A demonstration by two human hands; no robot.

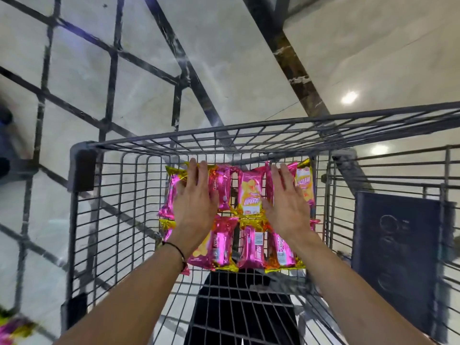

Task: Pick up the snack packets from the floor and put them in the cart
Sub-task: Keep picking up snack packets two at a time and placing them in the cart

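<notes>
Several pink and gold snack packets (250, 192) lie in two rows on the bottom of the grey wire cart (82, 175). My left hand (195, 197) rests flat on the far-left packets with straight fingers. My right hand (286, 197) lies flat on the far-right packets in the same way. Both arms reach down into the cart from its near side. One more pink and gold packet (15, 329) shows blurred on the floor at the bottom left corner, outside the cart.
A dark blue flap (395, 247) hangs on the cart's right side. Left of the cart stands a dark metal grid frame (113, 58). The floor is pale glossy tile with a dark stripe (298, 70).
</notes>
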